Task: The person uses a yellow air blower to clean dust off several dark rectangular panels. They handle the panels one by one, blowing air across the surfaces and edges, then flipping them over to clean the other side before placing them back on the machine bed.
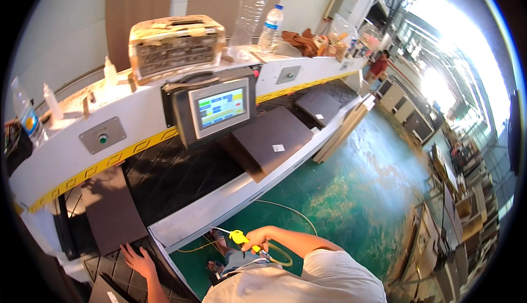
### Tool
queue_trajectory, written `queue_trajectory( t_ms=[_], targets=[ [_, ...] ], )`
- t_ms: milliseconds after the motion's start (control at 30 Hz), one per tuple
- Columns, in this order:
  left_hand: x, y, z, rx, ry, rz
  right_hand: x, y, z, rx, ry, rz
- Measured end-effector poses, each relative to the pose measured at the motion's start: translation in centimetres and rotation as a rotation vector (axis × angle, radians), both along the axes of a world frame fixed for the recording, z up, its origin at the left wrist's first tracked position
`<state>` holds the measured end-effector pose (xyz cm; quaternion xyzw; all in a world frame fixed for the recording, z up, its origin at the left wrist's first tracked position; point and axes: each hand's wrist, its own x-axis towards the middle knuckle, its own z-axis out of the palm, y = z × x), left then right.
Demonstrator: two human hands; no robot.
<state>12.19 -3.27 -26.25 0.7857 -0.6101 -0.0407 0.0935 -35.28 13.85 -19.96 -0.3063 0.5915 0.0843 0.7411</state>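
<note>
My right hand (258, 238) is closed round a yellow air blow gun (238, 237) with a thin nozzle, held in front of my body over the floor. A yellowish hose (282, 254) curves away from its handle. At the lower left, my left hand (140, 262) has its fingers stretched out at the near edge of a dark brown panel (113, 215). The fingertips seem to touch that edge. The panel lies on the black conveyor bed (175, 174) of a long white machine. Another brown panel (99, 292) is partly cut off below my left hand.
A touchscreen (222, 108) juts out over the conveyor. Beyond it lie a stack of brown panels (272, 138) and another panel (318, 107). Boards (346, 130) lean at the machine's side. Bottles (250, 14) stand on its top ledge. A grey hose (296, 210) crosses the green floor. A person (379, 67) is far off.
</note>
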Motion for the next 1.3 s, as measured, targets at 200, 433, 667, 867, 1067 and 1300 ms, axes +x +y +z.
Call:
queue_trajectory(
  t_ms=[200,433,667,867,1067,1300],
  targets=[
    [-0.1,-0.4,0.5,0.014,-0.033,-0.005,2.8,2.3,6.2,-0.146,-0.94,-0.954],
    [0.0,-0.6,-0.1,-0.003,-0.055,-0.008,9.0,5.0,6.2,0.03,-0.989,-1.088],
    [-0.4,-0.1,-0.2,-0.022,-0.015,-0.027,8.7,5.9,2.3,-0.042,-1.057,-1.282],
    [1.1,-0.1,-1.8,-0.32,0.174,-0.142,10.4,4.3,6.5,0.035,-0.886,-1.267],
    [0.7,-0.3,-0.9,-0.362,0.181,-0.148,11.6,5.3,5.7,-0.003,-0.772,-1.105],
    [1.0,0.6,-0.5,-0.334,0.218,-0.11,10.4,5.2,5.8,-0.478,-0.498,-0.82]
  ],
)
